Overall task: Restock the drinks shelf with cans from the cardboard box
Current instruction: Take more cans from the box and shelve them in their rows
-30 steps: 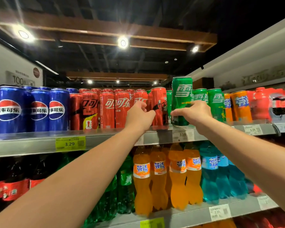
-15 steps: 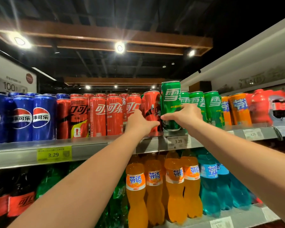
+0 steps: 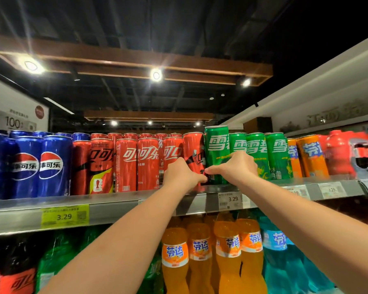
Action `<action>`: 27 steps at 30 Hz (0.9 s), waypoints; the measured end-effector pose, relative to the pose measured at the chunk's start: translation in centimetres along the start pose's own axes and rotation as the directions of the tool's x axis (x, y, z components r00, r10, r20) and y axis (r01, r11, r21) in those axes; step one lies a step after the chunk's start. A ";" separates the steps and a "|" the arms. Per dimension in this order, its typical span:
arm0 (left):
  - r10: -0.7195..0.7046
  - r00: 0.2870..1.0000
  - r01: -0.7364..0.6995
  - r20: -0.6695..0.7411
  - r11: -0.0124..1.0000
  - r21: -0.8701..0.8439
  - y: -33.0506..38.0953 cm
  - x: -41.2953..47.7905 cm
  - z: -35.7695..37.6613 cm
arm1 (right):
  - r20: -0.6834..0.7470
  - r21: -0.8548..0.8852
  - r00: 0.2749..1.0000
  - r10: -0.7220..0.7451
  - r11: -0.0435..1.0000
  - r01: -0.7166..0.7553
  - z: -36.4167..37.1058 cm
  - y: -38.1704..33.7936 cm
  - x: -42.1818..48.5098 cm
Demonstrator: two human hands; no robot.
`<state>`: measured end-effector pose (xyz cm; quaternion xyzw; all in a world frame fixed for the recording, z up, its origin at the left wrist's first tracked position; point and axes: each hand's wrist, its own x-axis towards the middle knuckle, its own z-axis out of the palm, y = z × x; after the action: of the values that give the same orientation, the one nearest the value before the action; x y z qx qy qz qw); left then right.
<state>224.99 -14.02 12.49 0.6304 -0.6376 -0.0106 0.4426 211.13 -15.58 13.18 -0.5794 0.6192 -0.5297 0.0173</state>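
A tall green can (image 3: pixel 216 149) stands at the front of the metal drinks shelf (image 3: pixel 119 203), first in a row of green cans (image 3: pixel 256 152). My right hand (image 3: pixel 234 167) is wrapped around its lower half. Just left of it leans a red can (image 3: pixel 194 151), tilted slightly, and my left hand (image 3: pixel 182 172) grips its lower part. The two hands nearly touch at the fingertips. More red cans (image 3: pixel 146 162) fill the shelf to the left. The cardboard box is out of view.
Blue cans (image 3: pixel 49 164) stand at the shelf's left end, orange cans (image 3: pixel 311 154) and red multipacks (image 3: pixel 344 152) at its right. Price tags (image 3: pixel 232 199) hang on the shelf lip. Below it are orange bottles (image 3: pixel 227 249), blue bottles (image 3: pixel 276 247) and green bottles (image 3: pixel 51 264).
The view has shifted so the shelf sits lower in frame. My right hand has slid lower on the green can, now set on the shelf. My left hand stays on the red can.
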 end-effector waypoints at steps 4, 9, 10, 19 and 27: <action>0.013 1.000 -0.013 -0.020 1.000 -0.012 -0.5 0.0 -0.3 | 0.020 -0.012 0.999 -0.036 0.999 0.036 0.3 0.3 -0.3; 0.030 1.000 -0.030 -0.007 1.000 -0.008 -0.6 -0.2 -0.4 | 0.051 -0.047 0.993 -0.105 0.993 0.107 0.3 0.6 -0.5; 0.033 0.999 -0.033 -0.010 0.999 -0.004 -0.6 -0.3 -0.4 | 0.059 -0.048 0.992 -0.109 0.993 0.111 0.3 0.6 -0.5; 0.063 0.997 -0.063 -0.051 0.998 0.003 -0.7 -0.8 -0.5 | 0.147 0.002 0.984 -0.098 0.995 0.098 0.3 0.3 -0.8; 0.085 0.993 -0.084 -0.080 0.996 0.013 -1.3 -0.7 -0.1 | 0.080 -0.063 0.996 -0.040 0.997 0.046 0.9 0.3 -0.4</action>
<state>225.91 -13.66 11.46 0.6049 -0.6456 0.0367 0.4647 211.58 -15.92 12.35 -0.6133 0.6223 -0.4863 0.0114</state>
